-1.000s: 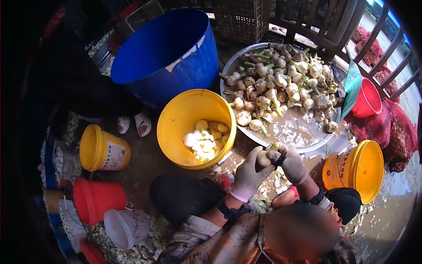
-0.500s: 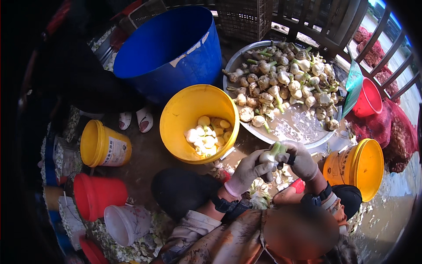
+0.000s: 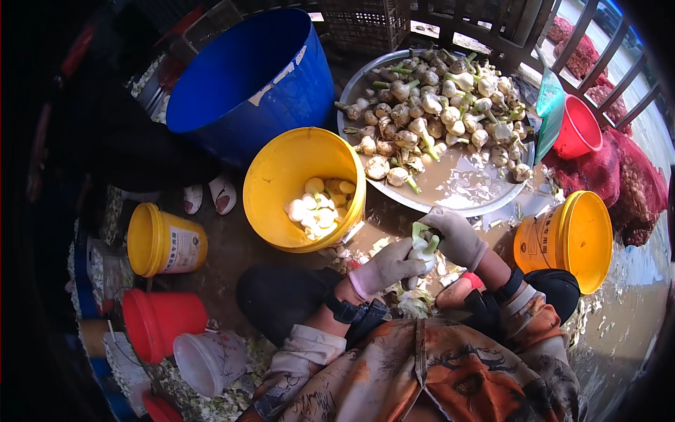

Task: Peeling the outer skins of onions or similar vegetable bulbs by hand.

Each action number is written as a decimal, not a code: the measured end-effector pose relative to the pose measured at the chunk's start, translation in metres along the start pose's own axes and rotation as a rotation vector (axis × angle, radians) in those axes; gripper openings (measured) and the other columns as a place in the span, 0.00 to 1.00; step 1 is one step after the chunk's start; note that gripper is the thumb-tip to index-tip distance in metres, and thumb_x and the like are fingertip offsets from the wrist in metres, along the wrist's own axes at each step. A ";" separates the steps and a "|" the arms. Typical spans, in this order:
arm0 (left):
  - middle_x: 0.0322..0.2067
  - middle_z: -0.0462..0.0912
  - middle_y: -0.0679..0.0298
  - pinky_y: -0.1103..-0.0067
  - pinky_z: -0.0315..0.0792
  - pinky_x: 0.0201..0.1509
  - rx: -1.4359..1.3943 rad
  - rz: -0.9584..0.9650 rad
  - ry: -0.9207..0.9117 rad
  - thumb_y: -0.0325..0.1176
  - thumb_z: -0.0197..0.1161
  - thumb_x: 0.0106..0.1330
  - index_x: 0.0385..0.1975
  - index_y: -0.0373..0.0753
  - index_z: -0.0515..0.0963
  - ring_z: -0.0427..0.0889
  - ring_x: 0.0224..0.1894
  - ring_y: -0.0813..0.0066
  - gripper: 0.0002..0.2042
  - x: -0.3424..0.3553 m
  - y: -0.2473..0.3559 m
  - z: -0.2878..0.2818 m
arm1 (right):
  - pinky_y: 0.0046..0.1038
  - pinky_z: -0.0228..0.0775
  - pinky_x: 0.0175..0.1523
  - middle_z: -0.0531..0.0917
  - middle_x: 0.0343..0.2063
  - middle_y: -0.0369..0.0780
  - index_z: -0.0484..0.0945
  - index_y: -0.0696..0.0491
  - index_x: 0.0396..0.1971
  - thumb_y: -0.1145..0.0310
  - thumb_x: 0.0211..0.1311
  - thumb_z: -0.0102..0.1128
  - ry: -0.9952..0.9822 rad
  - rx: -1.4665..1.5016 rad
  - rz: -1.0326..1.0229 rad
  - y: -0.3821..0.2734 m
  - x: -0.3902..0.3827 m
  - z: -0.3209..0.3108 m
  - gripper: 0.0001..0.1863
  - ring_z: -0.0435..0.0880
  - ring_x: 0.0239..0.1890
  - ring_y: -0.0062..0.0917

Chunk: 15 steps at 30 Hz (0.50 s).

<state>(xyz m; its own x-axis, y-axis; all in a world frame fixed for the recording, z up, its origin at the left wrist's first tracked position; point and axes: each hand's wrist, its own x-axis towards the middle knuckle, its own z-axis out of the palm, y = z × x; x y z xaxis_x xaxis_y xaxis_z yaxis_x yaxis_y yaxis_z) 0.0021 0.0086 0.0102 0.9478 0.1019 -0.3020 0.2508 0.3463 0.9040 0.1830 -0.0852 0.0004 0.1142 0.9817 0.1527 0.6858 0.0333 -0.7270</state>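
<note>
My gloved left hand is wrapped round a white garlic bulb with a pale green stem. My gloved right hand grips the bulb's top and green outer leaves from the upper right; whether it holds a small tool is hidden. Just beyond my hands lies a wide metal tray heaped with unpeeled garlic in shallow muddy water. A large yellow bucket, with white peeled bulbs in its bottom, stands at the upper left of my hands. Peelings lie on the ground below the bulb.
A blue tub stands behind the bucket, beside another person's feet. Yellow, red and white pails line the left. A yellow pail, mesh sacks, red basin and wooden railing are right.
My right hand has risen to the top of the bulb, where green leaves now bend away from it. My left hand still holds it. The view has shifted slightly, showing more of my clothing.
</note>
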 end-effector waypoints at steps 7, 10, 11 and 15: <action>0.30 0.79 0.67 0.82 0.73 0.35 0.048 0.121 0.179 0.48 0.58 0.67 0.47 0.35 0.71 0.77 0.35 0.83 0.21 0.010 -0.009 0.005 | 0.29 0.70 0.34 0.76 0.27 0.40 0.77 0.50 0.46 0.76 0.48 0.68 0.019 0.163 0.133 -0.039 -0.032 -0.038 0.22 0.77 0.27 0.28; 0.33 0.81 0.61 0.81 0.76 0.39 -0.019 0.090 0.245 0.50 0.54 0.69 0.43 0.32 0.76 0.81 0.34 0.79 0.23 0.007 -0.006 0.005 | 0.28 0.70 0.34 0.77 0.28 0.39 0.78 0.51 0.41 0.74 0.53 0.65 0.032 0.031 -0.012 -0.043 -0.025 -0.024 0.14 0.79 0.30 0.26; 0.30 0.81 0.62 0.81 0.76 0.40 0.002 0.048 0.367 0.52 0.52 0.69 0.39 0.32 0.78 0.81 0.36 0.80 0.24 0.008 -0.014 0.002 | 0.28 0.70 0.34 0.77 0.28 0.39 0.78 0.51 0.41 0.74 0.53 0.65 0.031 0.034 -0.017 -0.045 -0.026 -0.026 0.14 0.79 0.30 0.26; 0.39 0.83 0.53 0.68 0.75 0.48 1.130 -0.385 0.251 0.51 0.52 0.67 0.44 0.36 0.78 0.83 0.44 0.60 0.22 0.018 -0.035 0.000 | 0.25 0.70 0.40 0.81 0.31 0.39 0.79 0.57 0.38 0.74 0.56 0.63 0.268 0.525 0.146 -0.051 -0.029 -0.035 0.09 0.79 0.33 0.24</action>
<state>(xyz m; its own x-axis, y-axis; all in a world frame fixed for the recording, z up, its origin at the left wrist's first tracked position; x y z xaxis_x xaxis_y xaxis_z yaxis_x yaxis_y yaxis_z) 0.0103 -0.0020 -0.0265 0.7411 0.3919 -0.5451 0.6551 -0.6003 0.4589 0.1702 -0.1216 0.0565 0.4041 0.9039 0.1404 0.2114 0.0570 -0.9757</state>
